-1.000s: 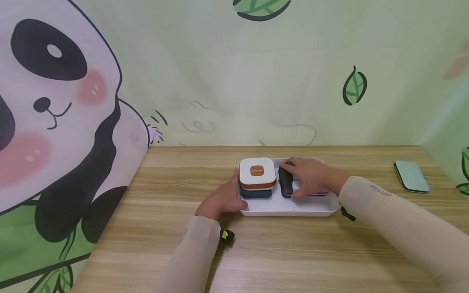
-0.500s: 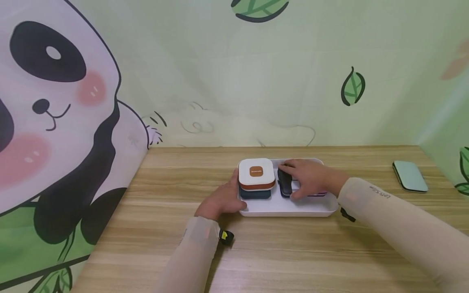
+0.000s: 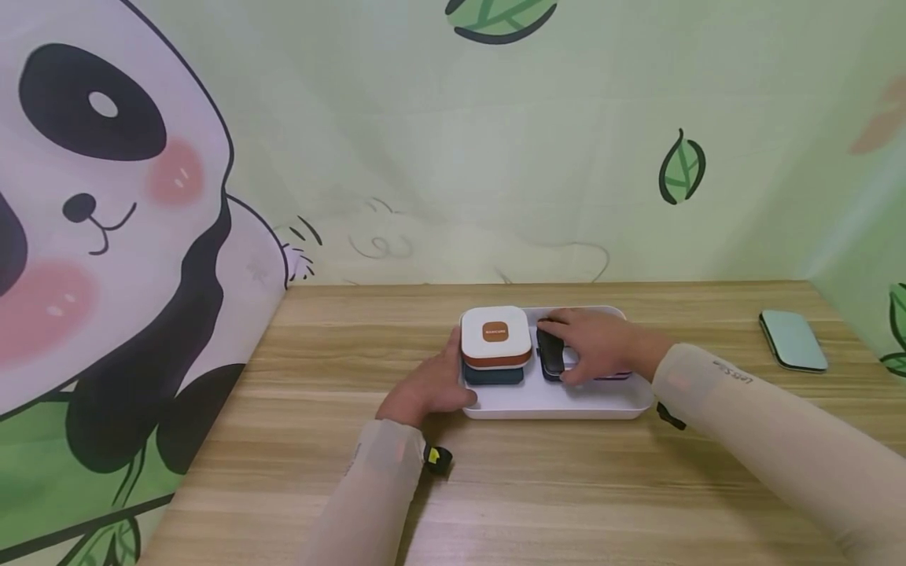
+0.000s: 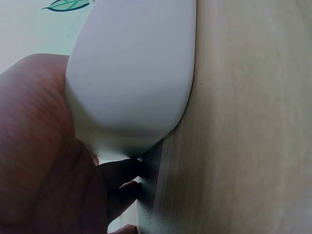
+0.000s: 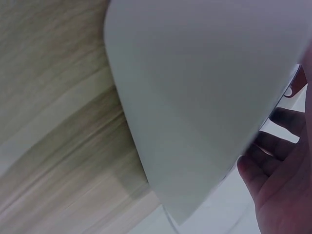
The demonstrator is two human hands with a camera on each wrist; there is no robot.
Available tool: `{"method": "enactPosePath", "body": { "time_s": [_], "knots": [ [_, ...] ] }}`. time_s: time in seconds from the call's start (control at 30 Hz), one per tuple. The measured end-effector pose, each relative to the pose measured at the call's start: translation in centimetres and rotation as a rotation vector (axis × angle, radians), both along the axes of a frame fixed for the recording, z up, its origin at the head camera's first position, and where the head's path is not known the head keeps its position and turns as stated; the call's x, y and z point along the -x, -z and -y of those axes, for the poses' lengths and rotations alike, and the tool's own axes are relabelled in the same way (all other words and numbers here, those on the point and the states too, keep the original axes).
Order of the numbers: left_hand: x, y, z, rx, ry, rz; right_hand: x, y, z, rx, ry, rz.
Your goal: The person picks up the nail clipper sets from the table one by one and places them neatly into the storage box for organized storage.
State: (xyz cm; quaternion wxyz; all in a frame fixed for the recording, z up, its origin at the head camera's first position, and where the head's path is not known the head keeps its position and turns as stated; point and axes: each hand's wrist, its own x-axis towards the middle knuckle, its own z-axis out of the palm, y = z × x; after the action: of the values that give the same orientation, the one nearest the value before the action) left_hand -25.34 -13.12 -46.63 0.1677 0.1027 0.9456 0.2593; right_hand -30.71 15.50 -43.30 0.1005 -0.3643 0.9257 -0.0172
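A white tray (image 3: 559,405) with rounded ends sits on the table. My left hand (image 3: 432,381) grips its left end, thumb at the front corner; the left wrist view shows the fingers along the outer wall. Inside, at the left, a white square case with a brown band (image 3: 495,342) lies on a dark blue flat item (image 3: 493,376). My right hand (image 3: 602,342) holds a black elongated case (image 3: 550,354) standing mid-tray, fingertips at its far end and thumb at the near end. Under that hand a purple-edged item (image 3: 614,376) is mostly hidden.
On the wood-grain table (image 3: 340,346) a mint-green flat rounded item with a dark edge (image 3: 794,340) lies at the far right. Behind the table hangs a pale green backdrop (image 3: 439,157) with a panda and leaves printed on it.
The view shifts very slightly. Both hands, the tray and the things in it keep their places.
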Motion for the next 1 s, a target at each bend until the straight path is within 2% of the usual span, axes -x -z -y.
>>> {"method": "enactPosePath", "body": {
  "time_s": [0.3, 0.67, 0.83, 1.0],
  "knots": [
    [0.0, -0.2, -0.2, 0.002, 0.008, -0.008, -0.1, 0.0, -0.3, -0.015, 0.028, 0.014],
    [-0.2, -0.5, -0.2, -0.007, 0.000, -0.011, 0.0, 0.0, -1.9, 0.045, 0.032, -0.001],
    [-0.3, -0.5, -0.2, -0.002, -0.005, -0.008, -0.1, -0.8, -2.8, 0.078, 0.062, -0.004],
    [0.1, 0.1, -0.1, 0.013, 0.000, -0.006, 0.2, -1.3, -4.8, 0.111, 0.094, -0.017]
  ]
}}
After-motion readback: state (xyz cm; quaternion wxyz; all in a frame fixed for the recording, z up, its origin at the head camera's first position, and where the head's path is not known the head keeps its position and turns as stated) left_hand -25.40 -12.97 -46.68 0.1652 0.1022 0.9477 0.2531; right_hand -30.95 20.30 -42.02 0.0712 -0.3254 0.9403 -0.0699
